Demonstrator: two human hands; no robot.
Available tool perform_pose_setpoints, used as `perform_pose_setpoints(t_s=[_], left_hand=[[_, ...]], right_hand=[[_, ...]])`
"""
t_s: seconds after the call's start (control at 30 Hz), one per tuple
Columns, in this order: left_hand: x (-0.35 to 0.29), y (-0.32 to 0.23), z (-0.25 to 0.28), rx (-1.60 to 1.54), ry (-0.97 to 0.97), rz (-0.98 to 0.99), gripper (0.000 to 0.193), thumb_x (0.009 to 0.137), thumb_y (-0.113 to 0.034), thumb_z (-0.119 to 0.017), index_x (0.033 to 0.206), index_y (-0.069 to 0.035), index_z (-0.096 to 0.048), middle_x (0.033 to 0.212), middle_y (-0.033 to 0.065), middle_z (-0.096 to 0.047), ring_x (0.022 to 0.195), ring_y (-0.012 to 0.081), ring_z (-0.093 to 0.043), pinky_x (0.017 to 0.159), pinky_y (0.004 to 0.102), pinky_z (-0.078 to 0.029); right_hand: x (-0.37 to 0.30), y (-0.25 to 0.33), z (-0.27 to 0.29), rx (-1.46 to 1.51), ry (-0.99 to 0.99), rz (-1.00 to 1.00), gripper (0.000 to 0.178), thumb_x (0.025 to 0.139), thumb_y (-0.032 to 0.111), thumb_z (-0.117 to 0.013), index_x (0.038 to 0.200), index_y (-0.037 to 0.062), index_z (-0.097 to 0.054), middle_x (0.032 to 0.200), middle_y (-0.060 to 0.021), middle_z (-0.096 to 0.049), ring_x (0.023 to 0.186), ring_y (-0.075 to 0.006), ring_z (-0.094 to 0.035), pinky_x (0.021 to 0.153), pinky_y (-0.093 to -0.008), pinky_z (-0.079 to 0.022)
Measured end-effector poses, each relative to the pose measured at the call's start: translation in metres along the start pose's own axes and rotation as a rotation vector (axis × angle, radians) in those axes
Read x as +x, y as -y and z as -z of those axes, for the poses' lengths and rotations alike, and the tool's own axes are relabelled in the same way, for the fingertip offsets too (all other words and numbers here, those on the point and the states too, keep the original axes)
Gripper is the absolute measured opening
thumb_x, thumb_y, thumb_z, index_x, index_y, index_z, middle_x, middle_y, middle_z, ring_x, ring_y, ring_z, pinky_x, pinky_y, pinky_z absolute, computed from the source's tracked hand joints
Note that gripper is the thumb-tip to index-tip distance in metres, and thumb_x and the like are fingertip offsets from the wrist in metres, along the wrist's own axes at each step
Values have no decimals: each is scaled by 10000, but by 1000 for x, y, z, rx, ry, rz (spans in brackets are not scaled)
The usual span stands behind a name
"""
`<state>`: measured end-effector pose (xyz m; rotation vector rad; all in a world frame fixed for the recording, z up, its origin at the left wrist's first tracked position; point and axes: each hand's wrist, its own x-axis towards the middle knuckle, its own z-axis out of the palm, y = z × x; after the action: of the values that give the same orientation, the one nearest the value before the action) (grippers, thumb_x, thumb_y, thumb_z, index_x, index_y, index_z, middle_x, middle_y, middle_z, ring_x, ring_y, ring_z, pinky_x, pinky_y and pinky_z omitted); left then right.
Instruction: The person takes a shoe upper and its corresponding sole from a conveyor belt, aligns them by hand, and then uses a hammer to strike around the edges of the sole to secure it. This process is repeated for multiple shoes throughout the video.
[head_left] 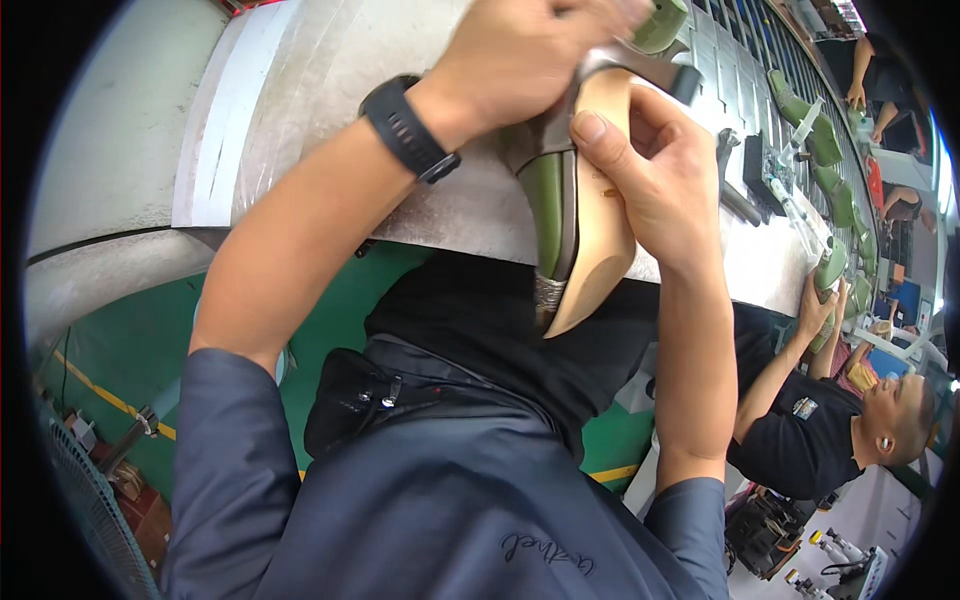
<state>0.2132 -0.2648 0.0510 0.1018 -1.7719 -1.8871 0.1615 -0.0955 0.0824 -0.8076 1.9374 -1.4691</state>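
Near green shoes, right hand snug around tan-soled shoe, left hand blurred, hold unclear.

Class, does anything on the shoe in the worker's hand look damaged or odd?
A rough, silvery-grey patch near the lower tip of the green-and-brown, tan-soled shoe stands out against the smooth green side. I cannot tell whether it is damage or intended.
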Motion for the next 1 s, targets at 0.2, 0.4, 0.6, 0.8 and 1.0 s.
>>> perform_pose_setpoints(t_s=[0.2, 0.4, 0.6, 0.8, 1.0], left_hand=[[-94, -4, 41, 472, -86, -376, 637, 809, -357, -915, 1283, -24, -649, 1176, 97, -638, 1034, 189, -653, 872, 313, -541], [-123, -17, 28, 657, 180, -335, 765, 661, -275, -968, 1313, -22, -658, 1349, 195, -652, 1191, 367, -653, 1005, 444, -531], [-124, -12, 30, 707, 225, -387, 694, 690, -292, -955, 1275, -27, -691, 1341, 188, -679, 1208, 379, -653, 1022, 463, -527], [-127, -16, 29, 771, 299, -373, 645, 787, -353, -913, 1290, -38, -660, 1374, 242, -647, 1311, 434, -594, 1109, 513, -462], [-131, -15, 30, 783, 300, -381, 594, 782, -284, -912, 1280, -55, -682, 1377, 231, -651, 1298, 422, -595, 1090, 501, -476]], right_hand=[[-19, -17, 63, -561, 12, 282, 666, 776, 354, -901, 1303, 9, -685, 1251, -204, -709, 1155, -320, -689, 1038, -414, -513], [-31, -26, 73, -736, 112, 473, 765, 723, 407, -901, 1345, 28, -665, 1351, -186, -663, 1253, -334, -636, 1088, -418, -471], [-30, -7, 57, -798, 90, 336, 621, 682, 297, -916, 1176, -2, -688, 1132, -139, -713, 1096, -310, -677, 1027, -409, -487], [-28, -16, 53, -943, 70, 530, 694, 624, 383, -946, 1168, 26, -705, 1141, -105, -732, 1093, -323, -671, 1103, -480, -405], [-26, -16, 41, -967, 64, 549, 755, 572, 450, -953, 1161, 35, -726, 1142, -111, -741, 1139, -294, -679, 1168, -549, -354]])
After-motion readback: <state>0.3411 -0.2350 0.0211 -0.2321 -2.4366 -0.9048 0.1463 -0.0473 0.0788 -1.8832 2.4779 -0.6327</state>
